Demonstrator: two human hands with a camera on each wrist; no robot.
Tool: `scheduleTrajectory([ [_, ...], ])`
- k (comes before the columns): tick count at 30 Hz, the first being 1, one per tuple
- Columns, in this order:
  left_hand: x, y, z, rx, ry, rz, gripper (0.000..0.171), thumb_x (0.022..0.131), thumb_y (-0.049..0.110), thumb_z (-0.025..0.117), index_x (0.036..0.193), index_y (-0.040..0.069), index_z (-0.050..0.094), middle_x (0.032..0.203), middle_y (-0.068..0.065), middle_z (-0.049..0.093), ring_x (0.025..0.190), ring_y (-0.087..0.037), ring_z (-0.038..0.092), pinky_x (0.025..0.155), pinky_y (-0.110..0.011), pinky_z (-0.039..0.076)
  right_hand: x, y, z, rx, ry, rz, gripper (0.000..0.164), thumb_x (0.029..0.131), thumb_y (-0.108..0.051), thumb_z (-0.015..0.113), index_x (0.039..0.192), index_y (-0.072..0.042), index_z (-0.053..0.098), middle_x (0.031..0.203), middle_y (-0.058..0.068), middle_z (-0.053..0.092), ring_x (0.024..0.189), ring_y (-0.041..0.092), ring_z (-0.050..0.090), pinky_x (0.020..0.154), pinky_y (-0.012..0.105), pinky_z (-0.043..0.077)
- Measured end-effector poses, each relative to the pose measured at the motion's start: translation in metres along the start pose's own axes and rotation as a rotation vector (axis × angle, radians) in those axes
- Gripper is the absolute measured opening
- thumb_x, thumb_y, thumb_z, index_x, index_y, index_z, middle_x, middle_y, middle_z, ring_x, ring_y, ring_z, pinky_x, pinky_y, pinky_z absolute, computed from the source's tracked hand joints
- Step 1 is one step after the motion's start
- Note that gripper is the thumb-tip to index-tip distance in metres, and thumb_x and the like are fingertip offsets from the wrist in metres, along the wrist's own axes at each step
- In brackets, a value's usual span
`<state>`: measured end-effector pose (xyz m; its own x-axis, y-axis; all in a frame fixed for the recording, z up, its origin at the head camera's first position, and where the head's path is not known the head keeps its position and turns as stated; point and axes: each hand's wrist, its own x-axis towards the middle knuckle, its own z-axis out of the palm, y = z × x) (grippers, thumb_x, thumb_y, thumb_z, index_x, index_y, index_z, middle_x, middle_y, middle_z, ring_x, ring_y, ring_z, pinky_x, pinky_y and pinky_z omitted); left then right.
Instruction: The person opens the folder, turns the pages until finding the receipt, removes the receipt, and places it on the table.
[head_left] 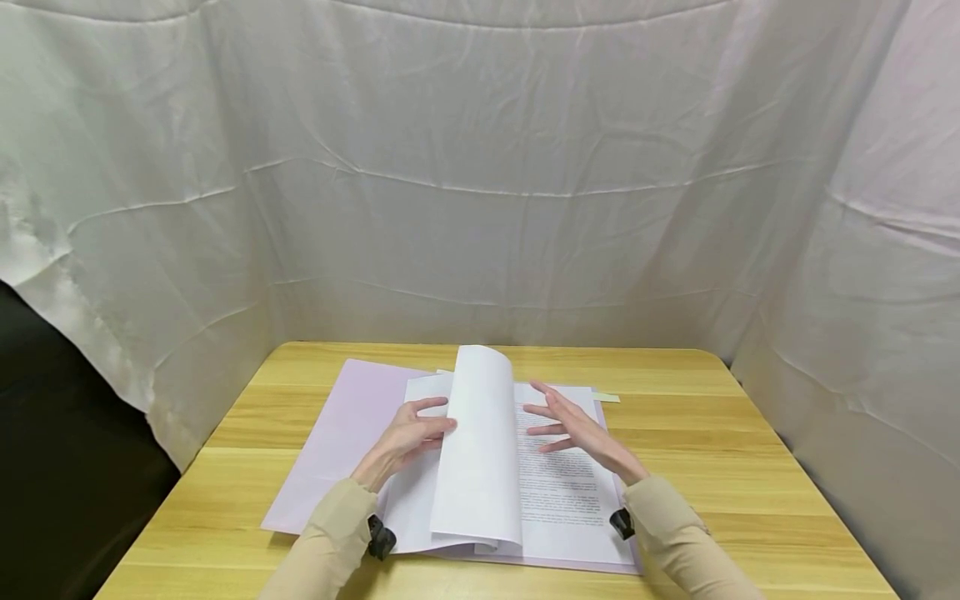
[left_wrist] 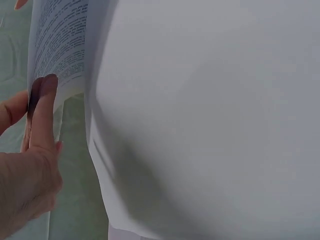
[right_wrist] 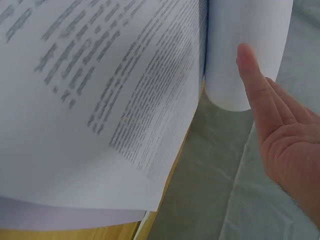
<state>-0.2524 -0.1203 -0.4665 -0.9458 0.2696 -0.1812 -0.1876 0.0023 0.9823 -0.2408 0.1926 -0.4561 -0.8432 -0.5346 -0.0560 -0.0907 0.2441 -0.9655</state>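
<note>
A lilac folder point(head_left: 360, 417) lies spread on the table with white sheets in it. One white page point(head_left: 480, 450) stands curled up in the middle, its blank side showing in the head view. My left hand point(head_left: 408, 437) pinches this page's left edge between thumb and fingers; in the left wrist view, the left hand point(left_wrist: 37, 145) has print just beyond its fingertips. Over the printed sheet point(head_left: 558, 492) on the right, my right hand point(head_left: 581, 429) is held with fingers spread and nothing in them. The right wrist view shows the right hand point(right_wrist: 282, 120) overlapping the curled page point(right_wrist: 240, 65).
A pale green tab point(head_left: 607, 397) sticks out at the folder's upper right. The wooden table point(head_left: 720, 467) reaches out around the folder. Grey-white cloth point(head_left: 510, 217) hangs behind and on both sides. Something black point(head_left: 67, 450) fills the lower left.
</note>
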Motion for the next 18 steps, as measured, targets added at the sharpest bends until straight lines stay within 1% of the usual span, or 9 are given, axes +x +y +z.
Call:
scheduleTrajectory([
  [5,-0.001,-0.001,-0.005,-0.002,0.068,-0.012,0.063,0.087,0.001,0.073,0.143,-0.008,0.046,0.108,-0.022,0.074,0.085,-0.019,0.074,0.076,-0.032,0.063,-0.003,0.003,-0.005,0.001,-0.002,0.006,0.06,0.111,-0.043,0.018,0.163,-0.015,0.009,0.16,0.032,0.029,0.135,0.053,0.048,0.098,0.052,0.057],
  [8,-0.002,0.0,-0.009,0.021,0.101,-0.029,0.064,0.085,0.002,0.076,0.142,-0.008,0.047,0.104,-0.02,0.075,0.083,-0.021,0.074,0.076,-0.033,0.064,-0.006,0.006,-0.009,0.001,-0.005,0.009,0.06,0.112,-0.042,0.019,0.163,-0.011,0.01,0.16,0.033,0.028,0.136,0.055,0.046,0.1,0.054,0.056],
  [12,-0.004,0.001,-0.015,0.115,0.139,-0.051,0.066,0.083,0.005,0.079,0.141,-0.008,0.049,0.101,-0.022,0.076,0.077,-0.021,0.074,0.072,-0.032,0.063,-0.008,0.011,-0.015,-0.015,0.015,0.036,0.061,0.112,-0.042,0.02,0.162,-0.008,0.013,0.159,0.034,0.03,0.137,0.054,0.045,0.107,0.059,0.049],
  [15,-0.006,0.001,-0.02,0.232,0.171,-0.054,0.068,0.082,0.009,0.081,0.139,-0.008,0.05,0.103,-0.023,0.075,0.071,-0.018,0.071,0.066,-0.03,0.061,-0.008,0.013,-0.019,-0.056,0.049,0.061,0.062,0.111,-0.042,0.023,0.16,-0.004,0.018,0.157,0.033,0.034,0.137,0.052,0.046,0.111,0.061,0.044],
  [18,-0.008,0.0,-0.025,0.341,0.199,-0.055,0.068,0.08,0.012,0.082,0.138,-0.007,0.051,0.107,-0.025,0.072,0.072,-0.017,0.067,0.066,-0.03,0.06,-0.008,0.016,-0.024,-0.116,0.079,0.076,0.064,0.111,-0.043,0.026,0.159,-0.001,0.021,0.155,0.033,0.038,0.137,0.05,0.047,0.113,0.061,0.042],
])
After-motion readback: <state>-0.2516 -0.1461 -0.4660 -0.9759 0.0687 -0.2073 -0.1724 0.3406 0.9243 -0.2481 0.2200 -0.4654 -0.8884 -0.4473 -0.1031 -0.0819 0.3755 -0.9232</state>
